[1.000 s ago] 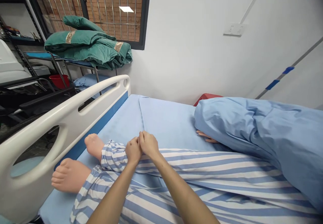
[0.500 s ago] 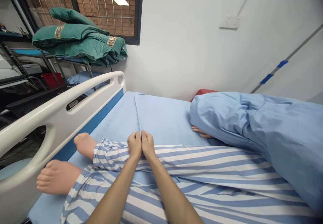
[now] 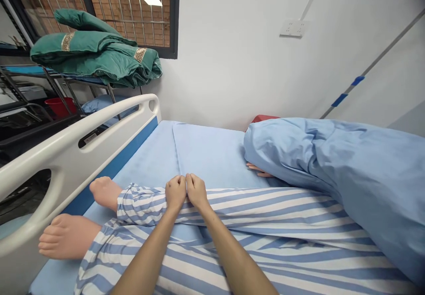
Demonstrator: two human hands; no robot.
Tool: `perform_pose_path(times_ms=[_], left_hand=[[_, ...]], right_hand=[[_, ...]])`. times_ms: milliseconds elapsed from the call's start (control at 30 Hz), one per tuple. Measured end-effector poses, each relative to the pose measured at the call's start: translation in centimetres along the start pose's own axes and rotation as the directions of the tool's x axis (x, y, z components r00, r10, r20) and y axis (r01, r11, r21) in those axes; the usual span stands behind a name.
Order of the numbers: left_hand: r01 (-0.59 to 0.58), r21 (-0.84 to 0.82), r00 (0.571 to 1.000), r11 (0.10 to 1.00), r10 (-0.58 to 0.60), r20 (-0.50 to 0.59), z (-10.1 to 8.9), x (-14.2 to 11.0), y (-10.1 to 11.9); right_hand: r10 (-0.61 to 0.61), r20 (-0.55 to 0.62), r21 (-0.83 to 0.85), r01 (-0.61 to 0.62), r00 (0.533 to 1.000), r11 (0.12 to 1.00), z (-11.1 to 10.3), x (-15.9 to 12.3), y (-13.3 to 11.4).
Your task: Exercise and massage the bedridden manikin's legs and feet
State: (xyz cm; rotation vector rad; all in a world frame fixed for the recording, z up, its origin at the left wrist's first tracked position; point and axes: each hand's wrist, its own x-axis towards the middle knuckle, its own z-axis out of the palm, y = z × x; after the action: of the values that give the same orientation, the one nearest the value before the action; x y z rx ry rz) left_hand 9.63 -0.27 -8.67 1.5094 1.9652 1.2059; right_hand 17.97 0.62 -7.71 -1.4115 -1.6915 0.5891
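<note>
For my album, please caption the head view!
Left fist, right fist, side by side over striped pajamas on a hospital bed.

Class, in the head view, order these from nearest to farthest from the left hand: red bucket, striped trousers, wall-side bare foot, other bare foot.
From the left hand:
1. Striped trousers, directly beneath it
2. Wall-side bare foot, to its left
3. Other bare foot, lower left
4. Red bucket, beyond the end board
</note>
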Motion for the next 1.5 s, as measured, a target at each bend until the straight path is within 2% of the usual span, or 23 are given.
perform_pose_path(times_ms=[100, 233, 333, 467, 500, 567, 633, 700, 800, 933, 1133, 1300, 1367, 1400, 1467, 1500], left_hand=[[0.046, 0.015, 0.999, 0.999, -0.046, 0.024, 0.0, 0.2, 0.9], [0.138, -0.066, 0.99, 0.988, -0.139, -0.003, 1.1, 0.5, 3.1], [0.124, -0.129, 0.992, 0.984, -0.128, -0.021, 2.3, 0.1, 3.9], [0.066, -0.049, 0.997, 0.997, -0.068, -0.039, 3.0, -0.7, 3.6], [0.061, -0.031, 0.997, 0.998, -0.062, -0.034, 3.0, -0.8, 3.5], [0.05, -0.01, 0.999, 0.999, -0.05, -0.015, 2.9, -0.8, 3.3], [0.026, 0.015, 1.0, 1.0, -0.026, 0.004, 2.9, -0.8, 3.2], [0.008, 0.045, 1.0, 0.999, -0.009, 0.011, 2.9, -0.9, 3.1], [0.011, 0.076, 1.0, 0.997, -0.011, -0.001, 3.0, -0.8, 3.2], [0.036, 0.076, 0.999, 0.996, -0.037, 0.003, 3.2, -0.3, 4.6], [0.044, -0.195, 0.999, 0.98, -0.039, 0.034, 5.6, -1.3, 7.5], [-0.022, -0.08, 0.996, 0.997, 0.029, 0.085, 6.8, -2.6, 6.9], [-0.023, -0.041, 0.995, 0.999, 0.027, 0.095, 6.8, -2.5, 6.6], [-0.023, -0.025, 0.995, 0.999, 0.025, 0.093, 6.8, -2.5, 6.6], [-0.031, 0.005, 0.995, 1.0, 0.03, 0.094, 6.8, -2.4, 6.6], [-0.034, 0.023, 0.995, 0.999, 0.032, 0.097, 6.9, -2.4, 6.6]], right_hand=[[0.035, -0.038, 0.054, -0.033, 0.999, 0.998, 0.5, -0.3, 0.5], [0.11, -0.051, 0.302, -0.09, 0.993, 0.949, 0.1, 0.2, 1.2], [0.173, -0.04, 0.496, -0.131, 0.984, 0.858, -0.2, 0.6, 1.7], [0.247, -0.036, 0.604, -0.176, 0.968, 0.777, -0.6, 1.1, 1.7], [0.247, -0.023, 0.58, -0.188, 0.969, 0.792, -0.9, 1.2, 1.6], [0.199, 0.0, 0.45, -0.178, 0.98, 0.875, -1.9, 1.5, 1.2], [0.103, 0.014, 0.277, -0.103, 0.995, 0.955, -3.2, 1.6, 1.0], [0.045, -0.002, 0.17, -0.044, 0.999, 0.984, -4.3, 1.4, 1.4], [0.059, -0.058, 0.141, -0.05, 0.997, 0.989, -4.8, 0.7, 2.7], [0.093, -0.113, 0.213, -0.068, 0.989, 0.975, -4.5, 0.2, 4.2], [0.191, -0.147, 0.444, -0.108, 0.971, 0.89, -4.8, 0.7, 5.1], [0.296, -0.179, 0.554, -0.152, 0.938, 0.819, -5.0, 1.2, 5.4], [0.296, -0.163, 0.473, -0.189, 0.941, 0.861, -5.7, 1.4, 5.0], [0.268, -0.152, 0.377, -0.194, 0.951, 0.906, -6.3, 1.5, 4.7], [0.15, -0.124, 0.087, -0.14, 0.981, 0.986, -7.7, 1.3, 4.2], [0.08, -0.102, -0.07, -0.088, 0.991, 0.994, -8.4, 1.0, 4.1]])
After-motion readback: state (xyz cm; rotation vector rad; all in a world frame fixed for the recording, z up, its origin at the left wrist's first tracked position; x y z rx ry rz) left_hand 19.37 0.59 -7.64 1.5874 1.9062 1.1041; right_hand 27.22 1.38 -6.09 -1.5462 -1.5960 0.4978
